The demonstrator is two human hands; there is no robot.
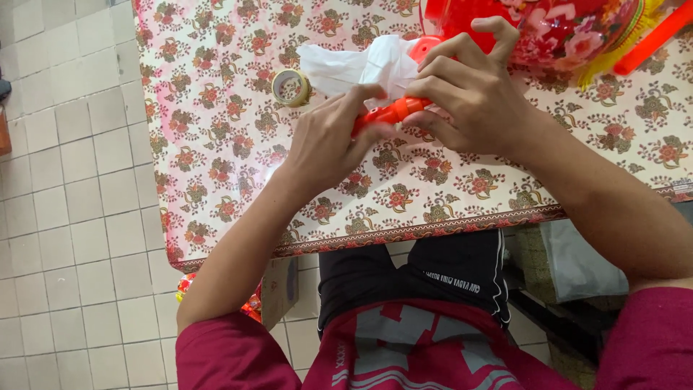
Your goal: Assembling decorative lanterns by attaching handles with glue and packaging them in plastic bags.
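- Floor tiles [65, 217] are showing pale grey far left; the table [216, 180], under a floral oilcloth, is filling most of my view.
- 1 roll of clear tape [291, 87] is lying on the cloth, just left of my hands and apart from them.
- White tissue paper [354, 65] is sitting crumpled above my left hand, its lower edge tucked behind my fingers.
- My left hand [328, 144] is curling around the near end of the orange plastic rod [390, 113], thumb and forefinger pinching it.
- The rod is lying between both hands, just over the cloth at the table's middle, tilted up to the right. Only a short stretch is showing; the rest is hidden by my fingers.
- Handling, my guess: it is looking like light, stiff, hollow plastic with a glossy skin, so probably slick. I am judging the ribbed collar near the middle as the surest grip, and a hard squeeze could crack it.
- My right hand [473, 97] is closing on the rod's far end, 3 fingers folded over it, forefinger lifted toward the lantern.
- A red lantern [556, 29] with flower print and a yellow fringe is resting at the top right, touching the back of my right fingers.
- It is looking thin-walled and easy to dent.
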